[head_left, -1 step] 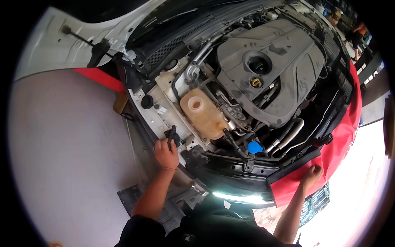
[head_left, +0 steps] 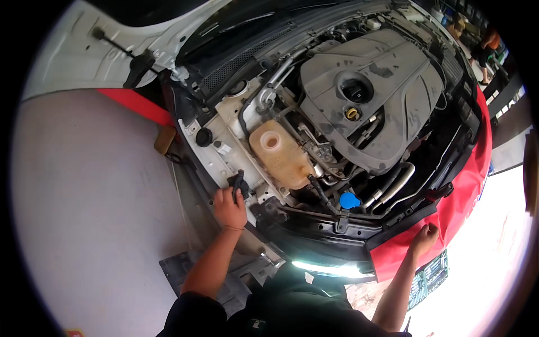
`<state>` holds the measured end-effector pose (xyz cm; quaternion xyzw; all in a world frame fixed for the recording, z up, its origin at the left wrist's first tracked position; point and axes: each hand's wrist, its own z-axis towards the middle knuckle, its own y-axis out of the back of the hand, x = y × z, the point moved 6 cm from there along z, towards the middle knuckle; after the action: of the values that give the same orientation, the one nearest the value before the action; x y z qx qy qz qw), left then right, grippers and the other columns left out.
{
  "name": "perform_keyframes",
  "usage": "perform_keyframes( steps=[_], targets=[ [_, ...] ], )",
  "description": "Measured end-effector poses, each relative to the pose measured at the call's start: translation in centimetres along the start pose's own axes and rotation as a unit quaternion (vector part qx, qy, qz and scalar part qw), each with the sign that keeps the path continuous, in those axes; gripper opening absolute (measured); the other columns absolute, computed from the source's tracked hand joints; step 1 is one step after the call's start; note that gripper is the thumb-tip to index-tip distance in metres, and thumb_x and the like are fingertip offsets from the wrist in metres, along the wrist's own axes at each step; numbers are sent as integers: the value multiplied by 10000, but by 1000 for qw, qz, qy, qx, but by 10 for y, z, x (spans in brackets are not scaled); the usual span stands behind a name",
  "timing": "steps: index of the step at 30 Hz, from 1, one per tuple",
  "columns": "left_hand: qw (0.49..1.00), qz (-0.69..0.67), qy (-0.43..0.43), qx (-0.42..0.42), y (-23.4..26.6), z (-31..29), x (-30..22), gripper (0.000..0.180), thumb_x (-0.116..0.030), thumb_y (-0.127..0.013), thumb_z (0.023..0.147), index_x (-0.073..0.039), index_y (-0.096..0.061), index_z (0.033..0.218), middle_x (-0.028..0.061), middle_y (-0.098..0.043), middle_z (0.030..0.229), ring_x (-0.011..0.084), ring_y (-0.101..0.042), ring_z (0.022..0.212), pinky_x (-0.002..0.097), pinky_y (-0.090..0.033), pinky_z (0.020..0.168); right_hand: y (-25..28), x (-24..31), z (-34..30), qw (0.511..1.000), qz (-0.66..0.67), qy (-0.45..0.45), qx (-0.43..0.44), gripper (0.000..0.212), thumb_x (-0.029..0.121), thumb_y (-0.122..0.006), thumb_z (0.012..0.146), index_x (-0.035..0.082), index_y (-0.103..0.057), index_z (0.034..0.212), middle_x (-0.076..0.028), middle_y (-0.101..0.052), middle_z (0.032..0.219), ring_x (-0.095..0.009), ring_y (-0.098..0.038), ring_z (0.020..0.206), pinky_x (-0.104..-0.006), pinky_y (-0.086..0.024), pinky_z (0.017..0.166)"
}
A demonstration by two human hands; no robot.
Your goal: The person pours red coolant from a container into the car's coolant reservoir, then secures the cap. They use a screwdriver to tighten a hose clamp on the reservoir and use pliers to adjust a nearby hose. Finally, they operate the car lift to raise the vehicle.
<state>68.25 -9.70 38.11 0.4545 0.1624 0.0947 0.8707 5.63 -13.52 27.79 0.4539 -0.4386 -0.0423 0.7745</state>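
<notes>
My left hand (head_left: 230, 208) is at the edge of the engine bay, its fingers closed around a small black part (head_left: 240, 183) whose exact kind I cannot make out. Just beyond it sits a yellowed coolant reservoir (head_left: 281, 160) with its round neck uncapped. Over the front of the car, my right hand (head_left: 425, 240) rests with curled fingers against a red fender cover (head_left: 393, 255). Whatever those fingers may hold is hidden.
A grey engine cover (head_left: 382, 106) fills the middle of the bay. Near the front stands a blue cap (head_left: 349, 200). The raised white hood (head_left: 62, 56) is at upper left, and a toolbox (head_left: 429, 278) lies below my right arm. A person (head_left: 488, 50) is far right.
The view has shifted slightly, so the car appears a little farther right. Both hands keep practically the same places and grips.
</notes>
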Motion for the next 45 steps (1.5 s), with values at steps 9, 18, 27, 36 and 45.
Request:
perform_keyframes(
  steps=[9, 18, 27, 36, 45],
  targets=[
    [987, -151, 52, -12, 0, -4, 2, 195, -207, -653, 869, -39, -601, 952, 138, -566, 904, 366, -576, 830, 448, -466, 693, 40, 60, -68, 942, 266, -114, 170, 156, 86, -493, 877, 32, -600, 976, -55, -626, 895, -116, -596, 777, -245, -463, 629],
    [775, -543, -198, 255, 84, -72, -176, 288, -207, -692, 827, -57, -583, 1046, 119, -567, 1006, 305, -591, 854, 400, -493, 725, 46, 221, -234, 711, 435, -141, 535, 431, 298, -555, 962, 26, -487, 1290, -88, -613, 1046, -180, -619, 899, -341, -534, 714],
    [971, -217, -64, 80, 32, 112, 29, 397, -161, -676, 827, -67, -553, 1193, 148, -574, 1141, 354, -597, 1012, 414, -500, 872, 37, 16, -126, 760, 476, -333, 290, 298, 285, -483, 970, 133, -573, 1210, -74, -658, 1091, -169, -650, 912, -304, -529, 657],
    [940, -12, -128, 315, -62, 202, 122, 791, -205, -733, 727, -116, -388, 1433, 184, -463, 1351, 364, -458, 1257, 409, -410, 1047, 7, -6, -135, 791, 443, -294, 305, 350, 367, -513, 936, 170, -569, 1219, -51, -653, 1071, -184, -641, 867, -328, -506, 618],
    [988, -129, -61, 62, -45, 178, 124, 703, -231, -736, 698, -117, -495, 1349, 162, -512, 1097, 359, -528, 1071, 424, -451, 941, 11, 256, -160, 768, 480, -70, 418, 471, 124, -495, 909, 31, -456, 1369, -92, -617, 1199, -213, -583, 1128, -344, -472, 959]
  ],
)
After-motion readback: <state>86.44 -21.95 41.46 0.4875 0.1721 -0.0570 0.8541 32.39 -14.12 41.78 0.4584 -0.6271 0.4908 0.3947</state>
